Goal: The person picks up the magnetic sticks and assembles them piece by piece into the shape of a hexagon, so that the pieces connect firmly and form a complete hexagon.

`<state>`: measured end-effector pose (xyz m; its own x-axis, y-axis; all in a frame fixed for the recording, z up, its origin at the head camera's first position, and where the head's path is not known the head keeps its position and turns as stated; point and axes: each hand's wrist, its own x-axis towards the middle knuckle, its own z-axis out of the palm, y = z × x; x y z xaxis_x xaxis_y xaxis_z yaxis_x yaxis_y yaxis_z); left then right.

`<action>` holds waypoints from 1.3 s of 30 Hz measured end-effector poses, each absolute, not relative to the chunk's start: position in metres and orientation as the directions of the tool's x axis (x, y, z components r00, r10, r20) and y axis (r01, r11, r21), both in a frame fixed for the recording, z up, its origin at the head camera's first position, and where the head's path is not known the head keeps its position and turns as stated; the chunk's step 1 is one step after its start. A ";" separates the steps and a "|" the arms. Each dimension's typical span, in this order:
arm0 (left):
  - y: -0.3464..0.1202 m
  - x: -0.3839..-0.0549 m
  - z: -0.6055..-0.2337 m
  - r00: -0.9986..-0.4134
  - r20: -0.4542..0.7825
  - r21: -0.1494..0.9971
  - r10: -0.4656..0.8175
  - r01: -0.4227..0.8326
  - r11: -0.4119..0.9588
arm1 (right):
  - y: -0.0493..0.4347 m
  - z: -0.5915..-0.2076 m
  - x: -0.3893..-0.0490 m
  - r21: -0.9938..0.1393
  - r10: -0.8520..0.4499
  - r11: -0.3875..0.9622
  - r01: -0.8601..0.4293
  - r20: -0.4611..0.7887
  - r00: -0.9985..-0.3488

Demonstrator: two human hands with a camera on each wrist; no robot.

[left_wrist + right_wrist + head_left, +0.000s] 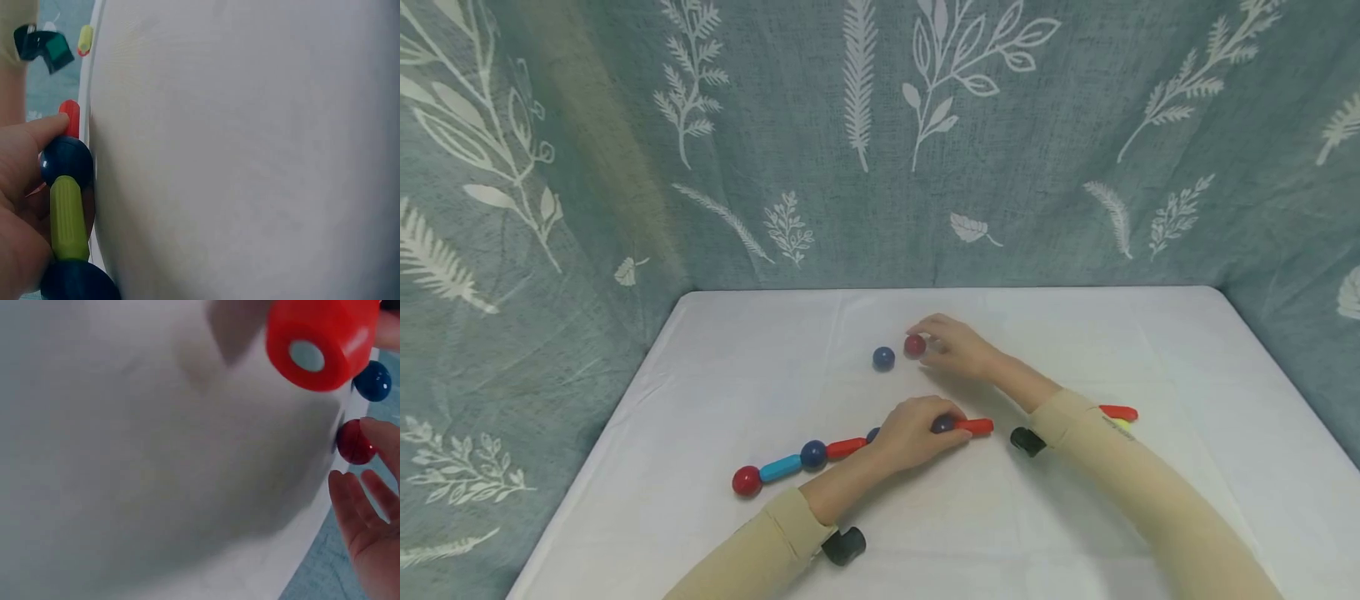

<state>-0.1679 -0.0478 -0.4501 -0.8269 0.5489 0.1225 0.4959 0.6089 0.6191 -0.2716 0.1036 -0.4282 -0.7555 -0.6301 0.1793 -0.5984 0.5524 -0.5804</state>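
A chain of magnetic building rods and balls lies slantwise on the white table. From its left end come a red ball (747, 481), a light blue rod (781, 468), a dark blue ball (814, 455) and a red rod (846, 447). My left hand (917, 432) grips the chain near its right end, around a dark blue ball (66, 162) and a yellow-green rod (67, 219); its thumb is at the red end rod (976, 427). Farther back, my right hand (958, 346) has its fingers spread around a loose red ball (355, 442), with a gap on the fingers' side.
A loose dark blue ball (883, 358) sits just left of the loose red one. Beyond the right sleeve, a red rod (1120, 412) and a yellow rod (1123, 424) lie partly hidden. Black wrist cameras (844, 546) stick out from both cuffs. A patterned curtain (880, 208) hangs behind the table.
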 end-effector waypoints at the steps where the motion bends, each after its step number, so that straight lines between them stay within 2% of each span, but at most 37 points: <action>1: -0.048 -0.168 -0.450 -0.826 0.125 0.620 0.550 0.498 0.607 | 0.102 -0.428 -0.274 -0.569 -0.641 0.555 -0.607 0.174 -0.748; 5: -0.047 -0.168 -0.451 -0.819 0.133 0.619 0.558 0.509 0.598 | 0.096 -0.426 -0.277 -0.531 -0.653 0.588 -0.610 0.133 -0.746; 9: -0.046 -0.168 -0.452 -0.824 0.119 0.623 0.554 0.496 0.604 | 0.098 -0.428 -0.276 -0.518 -0.622 0.624 -0.585 0.125 -0.773; 14: -0.045 -0.166 -0.451 -0.835 0.099 0.639 0.541 0.470 0.609 | 0.115 -0.434 -0.266 -0.604 -0.574 0.597 -0.528 0.138 -0.807; 18: -0.046 -0.166 -0.450 -0.834 0.099 0.649 0.543 0.468 0.600 | 0.137 -0.436 -0.251 -0.710 -0.509 0.580 -0.399 0.066 -0.858; 23: -0.047 -0.167 -0.450 -0.835 0.082 0.648 0.544 0.459 0.608 | 0.165 -0.437 -0.227 -0.775 -0.439 0.571 -0.271 -0.008 -0.898; 33: -0.047 -0.167 -0.448 -0.848 0.049 0.647 0.528 0.430 0.630 | 0.207 -0.446 -0.186 -0.815 -0.351 0.571 -0.103 -0.129 -0.928; 39: -0.047 -0.170 -0.448 -0.856 0.069 0.637 0.513 0.433 0.638 | 0.215 -0.448 -0.173 -0.821 -0.371 0.558 -0.118 -0.119 -0.921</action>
